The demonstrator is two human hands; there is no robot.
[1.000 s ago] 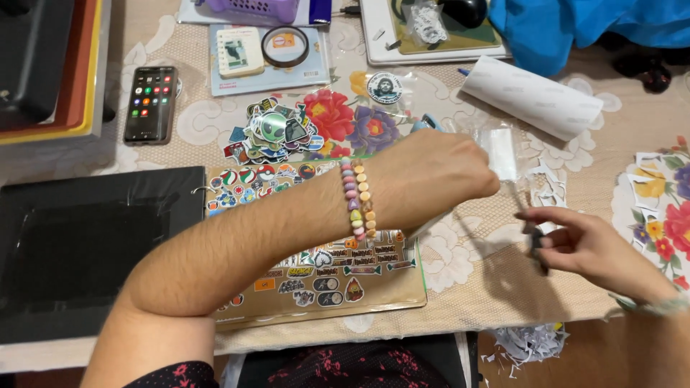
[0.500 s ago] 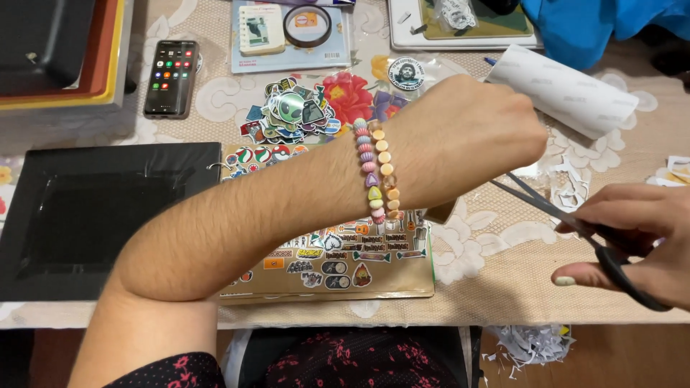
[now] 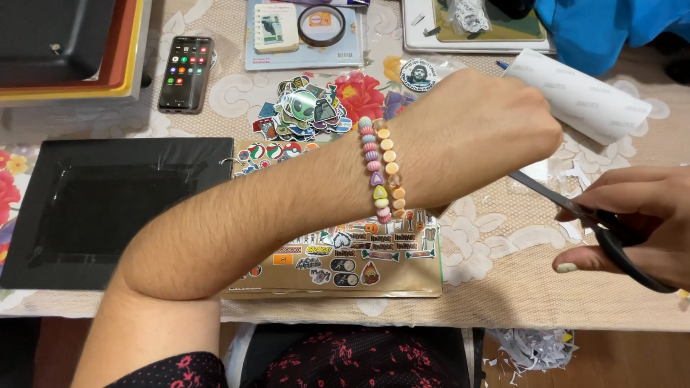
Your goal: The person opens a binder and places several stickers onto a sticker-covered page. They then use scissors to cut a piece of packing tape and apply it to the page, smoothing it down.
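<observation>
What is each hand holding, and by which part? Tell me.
The right hand holds black scissors by the handle loops, fingers through them. The left hand is closed, but what it holds is hidden.

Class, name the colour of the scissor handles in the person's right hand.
Black, seen in the head view: the scissors sit in the right hand.

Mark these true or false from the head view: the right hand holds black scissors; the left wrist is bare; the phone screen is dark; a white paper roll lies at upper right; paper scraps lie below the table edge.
1. The right hand holds black-handled scissors. True.
2. The left hand's wrist is bare. False: it wears two pastel bead bracelets.
3. The black smartphone has a dark screen. False: it is lit, showing icons.
4. A white paper roll lies at upper right. True.
5. White paper scraps lie below the table edge. True.
</observation>
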